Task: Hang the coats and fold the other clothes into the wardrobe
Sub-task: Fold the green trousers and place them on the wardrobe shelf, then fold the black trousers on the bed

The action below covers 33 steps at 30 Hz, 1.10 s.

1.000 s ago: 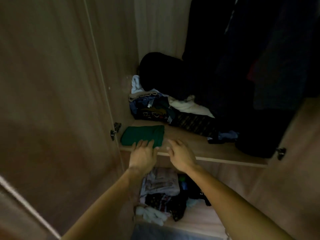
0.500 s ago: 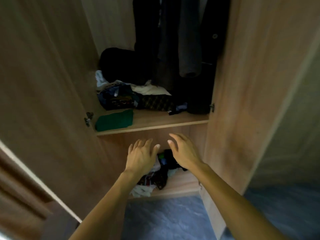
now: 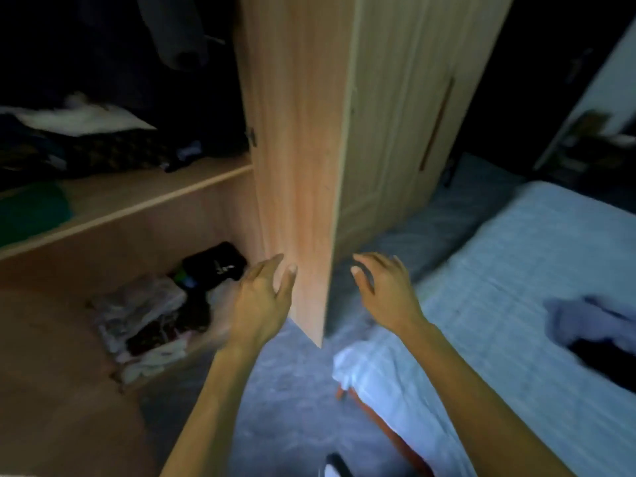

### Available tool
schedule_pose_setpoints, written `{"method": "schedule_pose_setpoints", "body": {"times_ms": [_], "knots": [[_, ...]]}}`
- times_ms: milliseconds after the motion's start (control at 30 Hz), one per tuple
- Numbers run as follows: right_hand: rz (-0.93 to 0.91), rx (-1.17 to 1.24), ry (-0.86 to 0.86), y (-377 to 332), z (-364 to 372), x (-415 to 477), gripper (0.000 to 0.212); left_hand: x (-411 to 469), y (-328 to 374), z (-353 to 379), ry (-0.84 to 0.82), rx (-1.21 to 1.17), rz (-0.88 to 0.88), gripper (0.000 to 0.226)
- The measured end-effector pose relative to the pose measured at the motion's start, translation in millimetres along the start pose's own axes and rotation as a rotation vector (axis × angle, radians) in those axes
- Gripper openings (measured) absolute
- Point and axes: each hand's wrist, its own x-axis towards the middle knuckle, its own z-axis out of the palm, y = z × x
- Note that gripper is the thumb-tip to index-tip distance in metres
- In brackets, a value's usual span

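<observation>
The folded green garment lies at the left end of the wardrobe shelf, beside a heap of dark and white clothes. Dark coats hang above. My left hand hovers with relaxed fingers and holds nothing, in front of the open right wardrobe door. My right hand is also empty, its fingers loosely curled, to the right of the door's edge. A dark and bluish garment lies on the bed at the right.
More folded clothes are piled on the wardrobe's bottom level. The open door juts out between my hands. Grey carpet runs between wardrobe and bed. A shut wardrobe door with a long handle stands farther right.
Both hands left the green garment on the shelf and drew back empty. My view swung right, away from the wardrobe interior, bringing the door edge and the bed into sight.
</observation>
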Motion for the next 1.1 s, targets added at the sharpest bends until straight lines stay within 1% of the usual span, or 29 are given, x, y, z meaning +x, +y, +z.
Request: {"method": "schedule_pose_setpoints", "body": {"times_ms": [100, 167, 200, 267, 333, 400, 500, 567, 700, 867, 967, 1100], "knots": [[0.178, -0.057, -0.007, 23.3, -28.2, -64.9, 0.041, -33.0, 27.2, 44.5, -0.146, -0.122, 0.054, 0.057], [0.275, -0.078, 0.001, 43.6, -53.8, -108.7, 0.045, -55.6, 54.9, 76.2, -0.271, -0.19, 0.138, 0.057], [0.328, -0.082, 0.011, 53.6, -67.9, -127.4, 0.046, -66.5, 69.8, 90.7, -0.331, -0.209, 0.173, 0.053], [0.434, -0.081, 0.055, 72.2, -99.1, -161.1, 0.042, -86.2, 100.0, 116.8, -0.437, -0.23, 0.236, 0.046], [0.509, -0.082, 0.124, 92.8, -128.6, -195.5, 0.037, -104.8, 130.2, 136.8, -0.514, -0.25, 0.307, 0.047], [0.575, -0.069, 0.188, 112.1, -155.4, -226.9, 0.038, -122.0, 159.4, 153.8, -0.564, -0.276, 0.373, 0.05], [0.646, -0.059, 0.259, 139.7, -188.3, -271.6, 0.036, -145.8, 202.9, 184.4, -0.602, -0.298, 0.41, 0.047], [0.683, -0.054, 0.271, 161.3, -206.6, -300.7, 0.033, -164.4, 234.4, 207.9, -0.613, -0.309, 0.437, 0.045], [0.726, -0.06, 0.296, 212.7, -249.7, -359.5, 0.038, -218.5, 305.0, 265.5, -0.676, -0.313, 0.476, 0.046], [0.803, -0.062, 0.333, 275.6, -310.5, -435.7, 0.034, -295.6, 381.2, 333.3, -0.82, -0.275, 0.53, 0.046], [0.859, -0.022, 0.339, 308.2, -335.1, -462.9, 0.034, -317.7, 409.6, 359.2, -0.866, -0.224, 0.545, 0.048], [0.89, 0.056, 0.351, 347.4, -339.4, -470.3, 0.034, -315.9, 423.6, 390.6, -0.851, -0.146, 0.553, 0.047]]}}
